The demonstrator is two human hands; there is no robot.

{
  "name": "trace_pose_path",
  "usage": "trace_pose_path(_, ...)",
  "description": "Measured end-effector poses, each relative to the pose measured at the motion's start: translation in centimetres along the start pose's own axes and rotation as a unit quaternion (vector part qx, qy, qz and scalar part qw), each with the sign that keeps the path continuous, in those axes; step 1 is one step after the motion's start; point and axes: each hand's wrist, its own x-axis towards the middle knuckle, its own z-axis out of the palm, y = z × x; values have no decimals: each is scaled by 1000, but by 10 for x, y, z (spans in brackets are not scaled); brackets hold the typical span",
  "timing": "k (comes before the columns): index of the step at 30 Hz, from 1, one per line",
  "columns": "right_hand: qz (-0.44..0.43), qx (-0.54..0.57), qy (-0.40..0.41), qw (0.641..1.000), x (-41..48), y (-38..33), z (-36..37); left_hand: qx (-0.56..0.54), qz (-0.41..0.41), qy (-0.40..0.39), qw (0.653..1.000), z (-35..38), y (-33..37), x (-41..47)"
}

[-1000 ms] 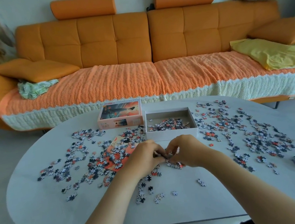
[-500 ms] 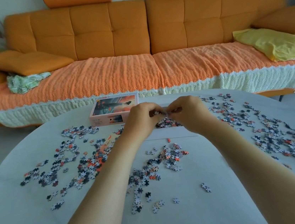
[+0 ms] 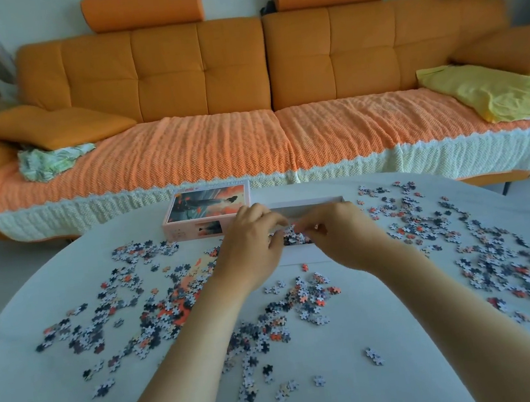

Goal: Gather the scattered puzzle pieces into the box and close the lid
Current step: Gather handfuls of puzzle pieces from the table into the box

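The puzzle pieces [image 3: 309,299] are thin, flat card and surely almost weightless, so on this smooth surface [image 3: 411,366] they will probably slide rather than lift cleanly. Sweeping them into a pile and scooping with cupped hands looks a better bet than picking them up singly, though a loose handful may shed pieces on the way. They lie in three spreads: a broad one from 9 to 10 o'clock, a denser one from 2 to 4 o'clock, and a smaller drift from the centre down to 6 o'clock, with a few strays near the front edge. The box [image 3: 307,201], a shallow white card tray, stands open at 12 o'clock with a small heap already inside. It looks light enough to shift if knocked. Its lid [image 3: 206,213] rests picture side up at 11 o'clock, just beside the box, and is best taken by its long sides when closing comes. The left hand [image 3: 249,246] and right hand [image 3: 341,235] hover together over the box's near half, fingers [image 3: 269,220] bent and tips drawn close above the heap; I cannot tell whether they pinch any pieces. Beyond the far edge runs an orange sofa [image 3: 241,70] with a knitted throw, cushions and a yellow cloth [image 3: 484,97], none of it in the way. The real hindrances are reach and the edge: the side spreads lie well apart from the box, and the cluster at 4 o'clock sits close enough to the rim to be pushed off.
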Motion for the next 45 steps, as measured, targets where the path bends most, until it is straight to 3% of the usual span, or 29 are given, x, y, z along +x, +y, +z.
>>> trace_pose_path(2,-17,-27,-61,998,-12,-4,2,-17,7,-14,1000,-9,8,-15)
trace_pose_path(5,24,-43,-147,988,-28,-5,7,-45,-39,-139,988,-16,15,-39)
trace_pose_path(8,36,-78,-196,977,-40,-4,16,-5,-75,-238,968,-13,12,-58)
trace_pose_path(13,20,-78,-201,976,-54,-14,19,-20,-79,-272,959,-15,26,-70)
trace_pose_path(18,56,-17,-179,982,-71,-19,0,-59,-95,-307,945,-30,28,-80)
trace_pose_path(22,103,-39,-278,954,-83,-12,-20,29,-88,-380,920,-42,27,-92)
trace_pose_path(26,120,-68,-322,937,-89,-1,-20,76,-66,-342,934,-29,45,-105)
trace_pose_path(35,131,6,-169,977,-86,-16,7,-36,-118,-248,961,-18,44,-101)
trace_pose_path(41,134,-18,-190,972,-85,-15,6,-38,-108,-360,926,-42,25,-105)
trace_pose_path(45,161,-46,-196,966,-82,-12,11,-57,-104,-311,943,-40,21,-112)
